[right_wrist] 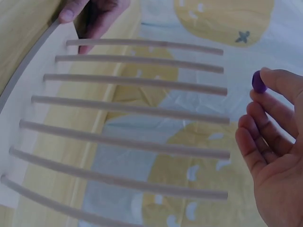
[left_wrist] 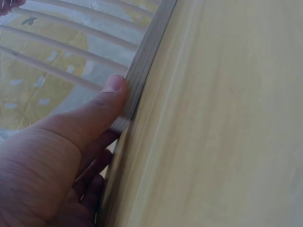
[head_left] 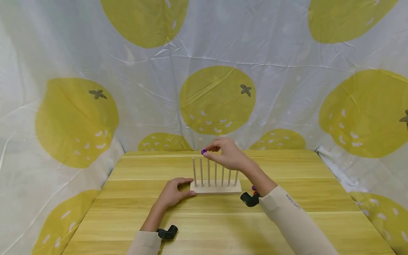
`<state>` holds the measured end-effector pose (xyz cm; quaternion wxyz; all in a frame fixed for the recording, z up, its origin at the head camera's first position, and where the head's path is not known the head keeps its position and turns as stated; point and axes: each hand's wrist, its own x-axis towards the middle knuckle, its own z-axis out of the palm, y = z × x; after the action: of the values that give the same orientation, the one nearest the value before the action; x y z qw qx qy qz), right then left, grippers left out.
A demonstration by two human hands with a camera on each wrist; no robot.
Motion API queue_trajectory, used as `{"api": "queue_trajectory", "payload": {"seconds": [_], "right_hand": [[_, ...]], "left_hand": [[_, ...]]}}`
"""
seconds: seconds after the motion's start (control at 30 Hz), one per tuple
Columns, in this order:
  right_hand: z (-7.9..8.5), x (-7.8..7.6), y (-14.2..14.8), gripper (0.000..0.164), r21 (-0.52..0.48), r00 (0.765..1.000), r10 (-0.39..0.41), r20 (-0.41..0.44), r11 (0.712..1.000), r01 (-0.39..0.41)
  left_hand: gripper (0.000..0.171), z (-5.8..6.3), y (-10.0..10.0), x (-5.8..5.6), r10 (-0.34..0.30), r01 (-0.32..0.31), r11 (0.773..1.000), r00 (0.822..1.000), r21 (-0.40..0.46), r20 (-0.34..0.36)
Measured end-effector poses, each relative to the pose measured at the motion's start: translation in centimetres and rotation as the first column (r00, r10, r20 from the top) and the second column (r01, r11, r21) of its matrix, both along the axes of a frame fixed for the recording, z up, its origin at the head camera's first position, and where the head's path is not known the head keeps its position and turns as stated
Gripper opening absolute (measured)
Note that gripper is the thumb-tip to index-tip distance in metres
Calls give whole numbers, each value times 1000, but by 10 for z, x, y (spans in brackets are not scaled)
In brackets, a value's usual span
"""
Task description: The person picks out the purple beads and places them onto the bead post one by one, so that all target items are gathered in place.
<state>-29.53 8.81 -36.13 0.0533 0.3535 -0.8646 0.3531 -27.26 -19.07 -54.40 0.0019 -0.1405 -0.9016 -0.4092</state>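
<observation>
The right hand (head_left: 227, 154) pinches a purple bead (right_wrist: 258, 82) above the peg rack (head_left: 216, 190), whose end the left hand (head_left: 172, 193) grips; I'd guess the bead's light, hard, slick, best held by its sides.

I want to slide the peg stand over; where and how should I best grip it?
Probably grip the wooden base at its free right end, coming in low from the right, thumb in front and fingers behind. It lies flat, and the thin pegs stand upright on top. The left hand holds the opposite end.
</observation>
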Motion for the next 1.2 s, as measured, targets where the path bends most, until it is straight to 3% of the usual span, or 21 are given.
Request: {"api": "queue_trajectory", "payload": {"seconds": [0.4,1.2], "right_hand": [[-8,-8,-28,16,42,999,46,2,998,-47],[-15,-6,-36,17,74,998,58,20,996,-59]], "left_hand": [[55,1,1,0,-17,16,1000,1000,-19,-25],[57,4,2,3,-18,17,999,1000,-31,-13]]}}
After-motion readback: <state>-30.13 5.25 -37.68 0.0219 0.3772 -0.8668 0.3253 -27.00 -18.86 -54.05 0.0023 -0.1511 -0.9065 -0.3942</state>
